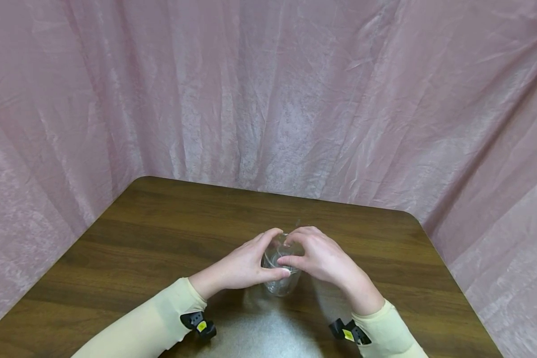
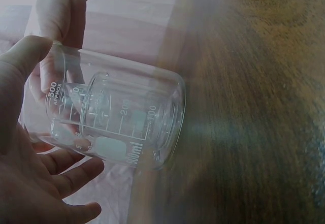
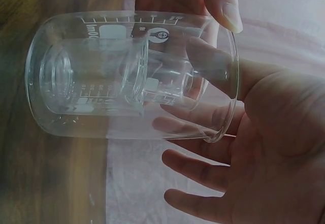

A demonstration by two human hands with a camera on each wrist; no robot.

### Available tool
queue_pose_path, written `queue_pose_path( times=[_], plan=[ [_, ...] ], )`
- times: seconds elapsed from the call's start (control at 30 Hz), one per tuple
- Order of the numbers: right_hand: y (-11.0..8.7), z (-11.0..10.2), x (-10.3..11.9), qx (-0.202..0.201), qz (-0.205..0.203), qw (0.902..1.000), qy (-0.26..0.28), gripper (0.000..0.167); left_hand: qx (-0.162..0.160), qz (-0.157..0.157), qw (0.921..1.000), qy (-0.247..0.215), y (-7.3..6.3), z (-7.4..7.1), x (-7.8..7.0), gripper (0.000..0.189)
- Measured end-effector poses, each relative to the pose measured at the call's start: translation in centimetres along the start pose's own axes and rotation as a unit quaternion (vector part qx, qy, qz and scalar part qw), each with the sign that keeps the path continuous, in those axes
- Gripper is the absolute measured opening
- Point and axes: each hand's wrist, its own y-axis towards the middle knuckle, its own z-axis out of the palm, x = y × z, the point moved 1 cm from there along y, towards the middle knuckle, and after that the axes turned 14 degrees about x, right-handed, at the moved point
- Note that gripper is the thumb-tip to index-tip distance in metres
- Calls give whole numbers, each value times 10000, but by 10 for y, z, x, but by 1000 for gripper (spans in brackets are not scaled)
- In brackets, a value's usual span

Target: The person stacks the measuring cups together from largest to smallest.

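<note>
A large clear glass beaker [image 1: 281, 287] marked 500 ml stands upright on the table. Its rim is held by my left hand [image 1: 247, 262], thumb on the near side and fingers round the far side. Smaller beakers are nested in it: a mid-sized beaker [image 3: 96, 76] low down, and a small beaker [image 3: 165, 74] partly inside that one. My right hand [image 1: 324, 254] reaches over the rim; in the right wrist view its thumb and forefinger go inside and pinch the small beaker near its top. The other right fingers stay outside the large beaker, spread.
The brown wood-grain table [image 1: 161, 223] has rounded far corners. Pink curtains [image 1: 268, 99] hang behind it and along the sides. Black camera mounts [image 1: 199, 325] sit at both wrists, over pale yellow sleeves [image 1: 161, 318]. Light reflects off the table's near part.
</note>
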Motion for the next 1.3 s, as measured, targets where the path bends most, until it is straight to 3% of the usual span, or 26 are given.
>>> queue_pose_path(
  times=[0.47,1.3],
  plan=[
    [4,-5,4,188,21,9996,-218,34,52,-29,9999,-83,0,-1,-1,91],
    [13,-13,16,935,342,9923,-736,27,70,-29,9999,-97,0,0,1,92]
  ],
)
